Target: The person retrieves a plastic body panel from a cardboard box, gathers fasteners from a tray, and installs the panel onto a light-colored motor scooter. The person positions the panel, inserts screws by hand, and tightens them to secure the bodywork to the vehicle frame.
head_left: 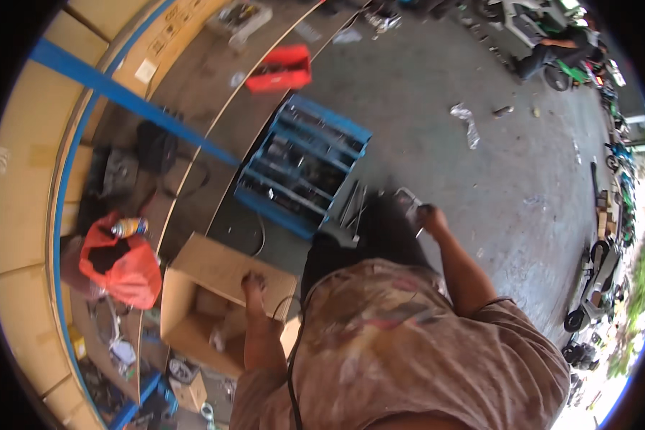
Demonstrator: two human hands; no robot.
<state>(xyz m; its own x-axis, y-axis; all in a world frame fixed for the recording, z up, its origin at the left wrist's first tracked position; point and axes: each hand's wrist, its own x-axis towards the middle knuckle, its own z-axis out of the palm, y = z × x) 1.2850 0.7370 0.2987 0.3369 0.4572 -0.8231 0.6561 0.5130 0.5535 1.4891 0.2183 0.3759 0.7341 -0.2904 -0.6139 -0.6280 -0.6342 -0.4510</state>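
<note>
My left hand [253, 282] is over the flap of an open cardboard box [218, 266], its fingers curled. Whatever it may hold is too small to make out. Beside my right leg, my right hand [431, 217] is closed, next to a pale, thin, frame-like thing [408, 201] that it seems to grip. The kind of that thing is unclear. Ahead of my feet stands an open blue metal toolbox [304, 161], its trays filled with dark tools. Long thin metal rods or tools [352, 206] lie on the floor between the toolbox and my legs.
A red tray [283, 69] lies beyond the toolbox. To the left are a red bag [125, 265], a spray can [130, 228], a blue metal post [143, 107] and stacked cartons [32, 172]. Plastic wrap [467, 123] is on the floor; another person [562, 54] is far right near scooters.
</note>
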